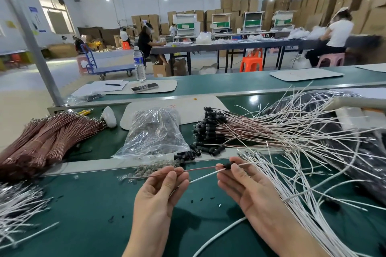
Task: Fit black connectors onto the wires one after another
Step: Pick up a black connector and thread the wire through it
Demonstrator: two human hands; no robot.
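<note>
Head view showed both hands raised just above the green tabletop [94, 204], palms turned upward. The left hand [160, 192] had its fingers [170, 175] pinched together on a red wire [198, 170], which ran across to the right hand [246, 188]. That hand's thumb and forefinger were clamped on a black connector [228, 165] sitting at the end of the red wire; its other fingers lay relaxed. A white wire [205, 176] slanted down from the connector toward the gap between the hands. Behind the hands lay a clear plastic bag [155, 131] of small dark parts, and just beside it, to the right, a heap of wires already carrying black connectors [211, 129]. Tied bundles of red-brown wires [41, 142] lay at the far left, with loose white wires [302, 173] fanned out on the right. A water bottle [139, 64] stood upright further back.
</note>
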